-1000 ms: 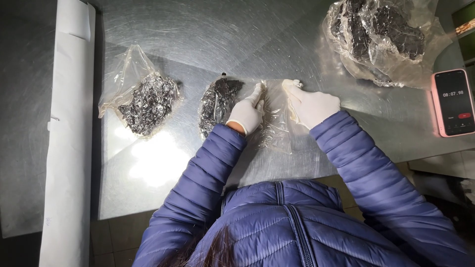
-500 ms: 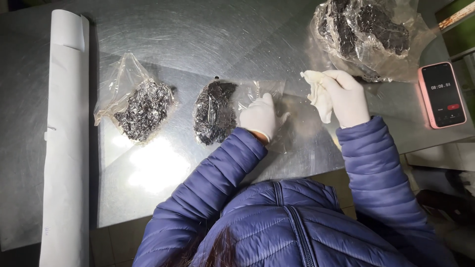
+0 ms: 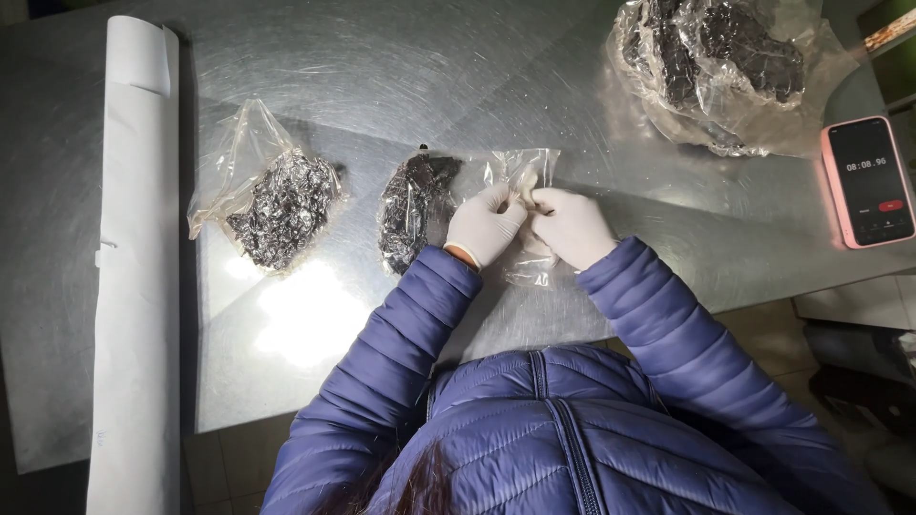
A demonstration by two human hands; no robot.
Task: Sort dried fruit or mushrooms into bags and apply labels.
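Note:
Both hands wear white gloves. My left hand (image 3: 484, 224) and my right hand (image 3: 570, 226) meet over a small clear plastic bag (image 3: 523, 172) lying on the steel table (image 3: 382, 76), each pinching its film. Just left of my left hand lies a small bag filled with dark shiny material (image 3: 412, 208). Further left lies another filled clear bag (image 3: 277, 200) with loose empty film at its top.
A large clear bag of the same dark material (image 3: 725, 67) sits at the back right. A pink-cased phone (image 3: 870, 181) with a lit screen lies at the right edge. A long white paper roll (image 3: 134, 267) runs along the left side.
My right hand came back from near the large bag at the right to the small clear bag. Both hands now hold that bag together.

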